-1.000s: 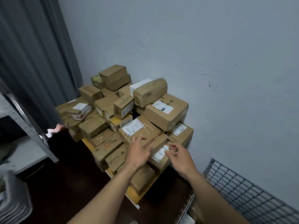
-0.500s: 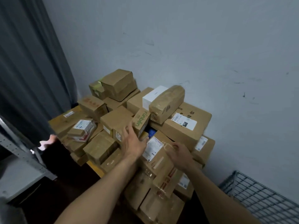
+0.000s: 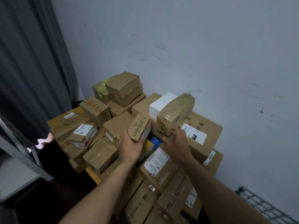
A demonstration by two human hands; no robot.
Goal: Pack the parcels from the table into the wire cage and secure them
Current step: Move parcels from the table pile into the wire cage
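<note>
1 box (image 3: 140,127) in L hand (image 3: 131,147)

- parcels (image 3: 100,152) cover the table (image 3: 93,174) edge to edge and stacked; the one opening is a dark slot between the small box (image 3: 140,127) in the left hand (image 3: 131,147) and the big carton (image 3: 208,126).
- wall (image 3: 194,54) close behind, curtain (image 3: 32,62) to the left.
- open floor (image 3: 53,199) between table and metal shelf (image 3: 19,152).
- wire cage (image 3: 262,206) at lower right, against the wall.

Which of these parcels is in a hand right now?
The small box with green runben lettering, gripped by the left hand; the right hand holds none.
</note>
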